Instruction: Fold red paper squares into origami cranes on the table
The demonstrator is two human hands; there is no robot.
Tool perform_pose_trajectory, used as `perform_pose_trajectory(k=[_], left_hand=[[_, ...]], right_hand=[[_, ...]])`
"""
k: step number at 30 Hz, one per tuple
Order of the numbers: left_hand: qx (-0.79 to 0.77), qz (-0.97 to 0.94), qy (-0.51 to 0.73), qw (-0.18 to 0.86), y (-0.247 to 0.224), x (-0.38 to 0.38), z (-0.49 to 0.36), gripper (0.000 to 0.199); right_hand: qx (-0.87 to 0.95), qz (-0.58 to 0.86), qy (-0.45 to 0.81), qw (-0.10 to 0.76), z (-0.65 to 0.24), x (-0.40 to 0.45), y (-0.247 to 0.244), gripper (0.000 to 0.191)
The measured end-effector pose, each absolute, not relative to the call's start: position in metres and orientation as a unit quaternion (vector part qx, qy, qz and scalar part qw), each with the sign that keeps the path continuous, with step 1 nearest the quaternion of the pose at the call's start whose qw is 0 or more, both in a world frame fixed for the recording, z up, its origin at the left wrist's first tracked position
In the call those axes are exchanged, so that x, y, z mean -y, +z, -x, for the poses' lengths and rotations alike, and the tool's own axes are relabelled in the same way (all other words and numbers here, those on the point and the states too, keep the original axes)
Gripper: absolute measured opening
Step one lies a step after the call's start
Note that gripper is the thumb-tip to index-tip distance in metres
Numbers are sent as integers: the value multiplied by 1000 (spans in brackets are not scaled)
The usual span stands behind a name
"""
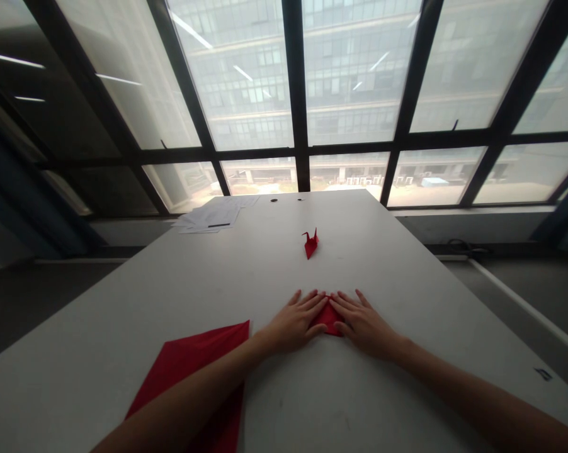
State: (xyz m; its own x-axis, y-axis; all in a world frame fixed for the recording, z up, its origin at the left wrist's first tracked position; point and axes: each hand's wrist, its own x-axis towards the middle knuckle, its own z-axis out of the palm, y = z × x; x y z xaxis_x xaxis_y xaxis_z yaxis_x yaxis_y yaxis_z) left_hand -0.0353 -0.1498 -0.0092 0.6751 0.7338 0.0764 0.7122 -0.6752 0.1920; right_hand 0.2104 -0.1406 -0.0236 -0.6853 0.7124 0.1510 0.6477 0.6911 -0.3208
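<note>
A small folded piece of red paper [330, 321] lies flat on the white table, partly covered by both hands. My left hand [295, 321] rests flat over its left side with the fingers stretched out. From the other side my right hand [365, 324] lies on the right part, fingers also extended and spread. The fingertips of the two hands come close together at the paper's far end. Beyond them stands a red origami crane [311, 244], touched by neither hand.
A large red paper sheet [189, 355] lies at the near left, partly under my left forearm. White papers [206, 216] with a dark pen-like strip [218, 224] sit at the far left. The white table [397, 283] reaches toward tall windows. A small dark mark [543, 374] shows near its right edge.
</note>
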Motion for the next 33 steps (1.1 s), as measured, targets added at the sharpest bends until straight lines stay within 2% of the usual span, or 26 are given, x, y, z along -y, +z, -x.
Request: perform_pose_trajectory(k=[13, 17, 22, 33], left_hand=[[-466, -880, 82, 43, -9, 152, 33, 77], [-425, -897, 121, 27, -4, 156, 32, 68], [-341, -934, 69, 84, 1, 160, 31, 65], [-373, -923, 65, 68, -2, 160, 32, 66]], right_hand=[[883, 445, 69, 133, -208, 140, -33, 62], [872, 465, 70, 137, -208, 140, -32, 61], [863, 480, 76, 136, -208, 141, -32, 62], [850, 507, 56, 133, -207, 141, -37, 58]])
